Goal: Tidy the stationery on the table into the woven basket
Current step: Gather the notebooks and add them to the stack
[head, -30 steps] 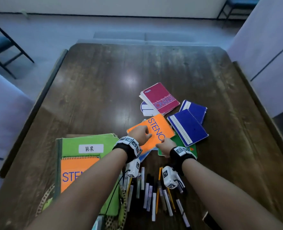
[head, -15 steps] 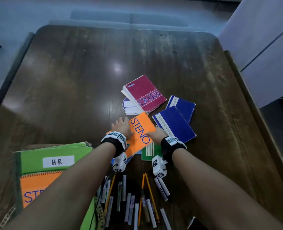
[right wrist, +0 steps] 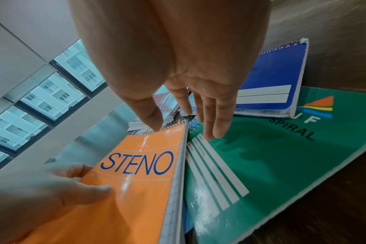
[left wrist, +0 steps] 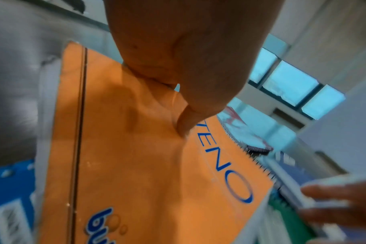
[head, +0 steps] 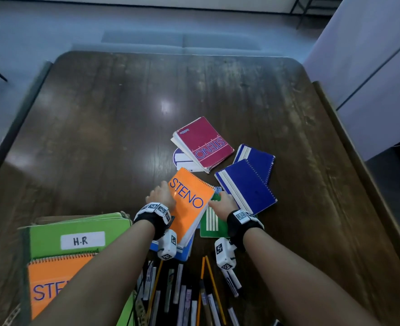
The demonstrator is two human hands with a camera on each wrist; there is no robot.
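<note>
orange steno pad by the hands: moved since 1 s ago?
Yes. The orange STENO pad, gripped by the left hand, has turned and tipped up off the green notebook, which it covered more before; its top corner now points toward the maroon pad.

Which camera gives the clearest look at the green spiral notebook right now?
Right wrist: the green spiral notebook fills the frame, its cover print readable. The head view shows a strip of it between the forearms; the left wrist view only a blurred green edge.
</note>
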